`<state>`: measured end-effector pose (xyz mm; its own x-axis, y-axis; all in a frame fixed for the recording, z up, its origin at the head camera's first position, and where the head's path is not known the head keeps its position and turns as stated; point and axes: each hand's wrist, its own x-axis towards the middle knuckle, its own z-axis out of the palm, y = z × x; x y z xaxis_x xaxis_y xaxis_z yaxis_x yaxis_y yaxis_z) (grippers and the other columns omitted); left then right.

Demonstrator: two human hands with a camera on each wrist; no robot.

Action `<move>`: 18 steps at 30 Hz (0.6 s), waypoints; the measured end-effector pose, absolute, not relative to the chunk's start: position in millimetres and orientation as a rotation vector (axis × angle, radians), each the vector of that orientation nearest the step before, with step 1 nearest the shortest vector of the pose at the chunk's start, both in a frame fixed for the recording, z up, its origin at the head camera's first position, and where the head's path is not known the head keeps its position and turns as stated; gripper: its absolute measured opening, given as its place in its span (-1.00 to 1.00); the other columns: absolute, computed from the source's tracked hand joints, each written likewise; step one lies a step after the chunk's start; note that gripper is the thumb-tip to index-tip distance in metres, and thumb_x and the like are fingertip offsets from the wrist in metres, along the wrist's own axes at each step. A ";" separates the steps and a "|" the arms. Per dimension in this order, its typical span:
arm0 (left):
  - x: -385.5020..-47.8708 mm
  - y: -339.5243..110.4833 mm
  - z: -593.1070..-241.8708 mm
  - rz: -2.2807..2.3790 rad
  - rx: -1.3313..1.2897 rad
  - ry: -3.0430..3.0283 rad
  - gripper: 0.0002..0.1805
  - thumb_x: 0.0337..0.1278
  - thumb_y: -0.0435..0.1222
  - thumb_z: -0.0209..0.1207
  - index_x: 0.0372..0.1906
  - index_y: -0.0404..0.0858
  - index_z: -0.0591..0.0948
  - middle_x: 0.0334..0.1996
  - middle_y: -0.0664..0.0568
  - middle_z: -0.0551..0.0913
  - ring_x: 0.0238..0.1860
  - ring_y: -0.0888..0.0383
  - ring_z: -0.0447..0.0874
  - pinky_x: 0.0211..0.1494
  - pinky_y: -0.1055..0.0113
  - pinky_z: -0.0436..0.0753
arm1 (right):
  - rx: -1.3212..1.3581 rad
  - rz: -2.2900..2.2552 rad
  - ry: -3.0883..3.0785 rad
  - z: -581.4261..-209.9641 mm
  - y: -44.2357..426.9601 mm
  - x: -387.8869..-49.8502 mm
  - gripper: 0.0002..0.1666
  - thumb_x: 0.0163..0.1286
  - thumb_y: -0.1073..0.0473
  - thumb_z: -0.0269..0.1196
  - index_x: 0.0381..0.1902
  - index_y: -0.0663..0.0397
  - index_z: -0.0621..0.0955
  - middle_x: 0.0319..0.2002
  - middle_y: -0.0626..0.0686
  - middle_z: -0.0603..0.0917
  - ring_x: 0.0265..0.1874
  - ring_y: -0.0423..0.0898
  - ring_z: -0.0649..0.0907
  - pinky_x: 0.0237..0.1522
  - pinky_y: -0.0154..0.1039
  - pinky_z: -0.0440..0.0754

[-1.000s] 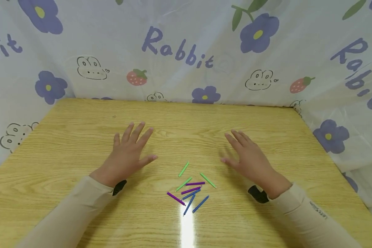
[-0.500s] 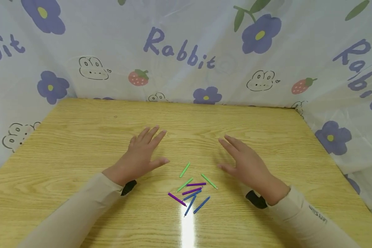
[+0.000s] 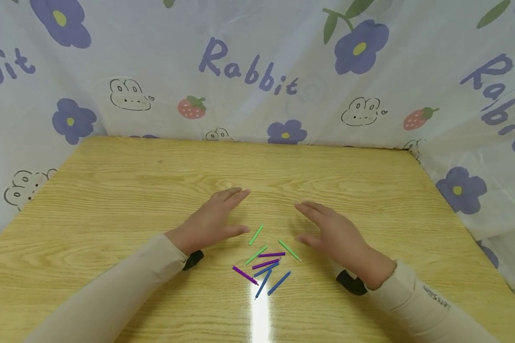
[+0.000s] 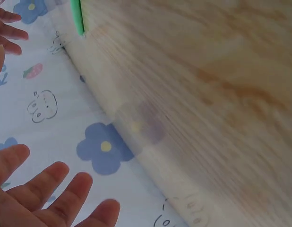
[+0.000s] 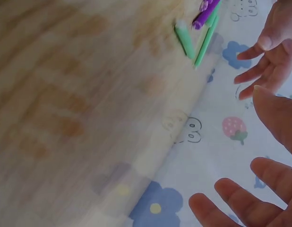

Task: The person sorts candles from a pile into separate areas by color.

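Around the middle purple stick (image 3: 266, 264) on the surface (image 3: 133, 190), our head view shows three green sticks (image 3: 289, 250) beyond it, three blue sticks (image 3: 279, 283) nearer us and two other purple sticks (image 3: 245, 276) close by, with our left hand (image 3: 210, 223) to its left and our right hand (image 3: 339, 236) to its right, fingers extended, both holding nothing. From our left wrist, we see that hand's spread fingers apart from a green stick. From our right wrist, the fingers likewise spread, apart from green and purple sticks.
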<state>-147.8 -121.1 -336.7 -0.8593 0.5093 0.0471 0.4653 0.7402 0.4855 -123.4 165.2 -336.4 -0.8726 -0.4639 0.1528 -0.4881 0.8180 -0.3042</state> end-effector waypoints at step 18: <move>-156.0 -98.4 -336.7 0.979 0.571 2.599 -0.28 0.13 -0.22 0.32 0.37 -0.28 0.34 0.08 -0.14 0.51 -0.12 0.09 0.56 -0.17 0.28 0.59 | 0.724 0.758 -3.117 -339.0 153.6 -118.6 -0.46 0.25 0.10 0.36 0.19 0.07 0.57 0.06 0.07 0.62 0.00 0.03 0.61 0.01 -0.03 0.57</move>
